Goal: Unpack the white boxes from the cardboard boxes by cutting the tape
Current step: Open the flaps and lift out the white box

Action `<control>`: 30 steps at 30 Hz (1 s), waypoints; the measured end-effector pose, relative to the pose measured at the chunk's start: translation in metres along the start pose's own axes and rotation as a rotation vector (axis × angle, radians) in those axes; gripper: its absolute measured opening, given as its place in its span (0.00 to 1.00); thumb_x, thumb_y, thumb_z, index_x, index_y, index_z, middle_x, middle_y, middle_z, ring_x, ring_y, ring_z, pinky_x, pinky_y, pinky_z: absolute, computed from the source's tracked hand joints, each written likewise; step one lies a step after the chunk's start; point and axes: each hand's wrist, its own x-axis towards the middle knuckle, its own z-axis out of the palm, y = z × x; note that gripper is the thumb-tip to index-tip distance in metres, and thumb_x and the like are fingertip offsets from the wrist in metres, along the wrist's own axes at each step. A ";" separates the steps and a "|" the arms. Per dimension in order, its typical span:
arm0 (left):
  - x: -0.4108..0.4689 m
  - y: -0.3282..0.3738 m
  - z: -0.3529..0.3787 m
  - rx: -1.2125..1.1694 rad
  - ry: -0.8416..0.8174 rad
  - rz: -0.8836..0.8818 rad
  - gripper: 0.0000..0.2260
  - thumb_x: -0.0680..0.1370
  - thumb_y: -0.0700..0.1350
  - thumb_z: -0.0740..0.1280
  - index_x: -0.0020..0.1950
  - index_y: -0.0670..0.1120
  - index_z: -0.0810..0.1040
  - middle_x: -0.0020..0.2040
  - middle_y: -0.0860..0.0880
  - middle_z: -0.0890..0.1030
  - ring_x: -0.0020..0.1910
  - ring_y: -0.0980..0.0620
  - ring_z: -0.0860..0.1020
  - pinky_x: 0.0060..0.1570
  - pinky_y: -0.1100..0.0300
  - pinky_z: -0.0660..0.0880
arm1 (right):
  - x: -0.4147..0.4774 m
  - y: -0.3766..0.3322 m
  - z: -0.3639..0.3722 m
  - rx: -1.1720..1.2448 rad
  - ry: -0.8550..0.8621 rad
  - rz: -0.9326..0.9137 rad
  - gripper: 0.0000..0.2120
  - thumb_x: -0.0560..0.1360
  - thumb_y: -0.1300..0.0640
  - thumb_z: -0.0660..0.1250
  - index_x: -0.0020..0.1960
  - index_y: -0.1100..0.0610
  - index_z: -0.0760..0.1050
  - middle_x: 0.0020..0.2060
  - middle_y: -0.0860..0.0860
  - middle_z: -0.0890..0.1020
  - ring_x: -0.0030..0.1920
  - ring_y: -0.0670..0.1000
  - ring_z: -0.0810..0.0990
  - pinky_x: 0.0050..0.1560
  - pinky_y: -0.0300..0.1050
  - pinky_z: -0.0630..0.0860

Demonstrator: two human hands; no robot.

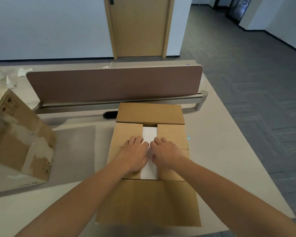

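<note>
Now left hand [135, 155], right hand [167, 155] grip two flaps [126, 134] over one white box [149, 134].

A brown divider panel [113, 82] stands on the desk [220, 151] before a wooden door [138, 26].

I can read no text from here: the printed marks on the side of the left cardboard box [20, 139] are too blurred to make out.
</note>
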 end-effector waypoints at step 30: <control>-0.017 -0.073 -0.011 0.067 -0.076 -0.432 0.15 0.83 0.42 0.54 0.69 0.47 0.70 0.79 0.35 0.53 0.78 0.30 0.43 0.77 0.37 0.44 | -0.018 0.059 -0.017 -0.274 -0.090 0.517 0.25 0.77 0.53 0.61 0.72 0.56 0.63 0.63 0.55 0.71 0.60 0.57 0.70 0.55 0.55 0.68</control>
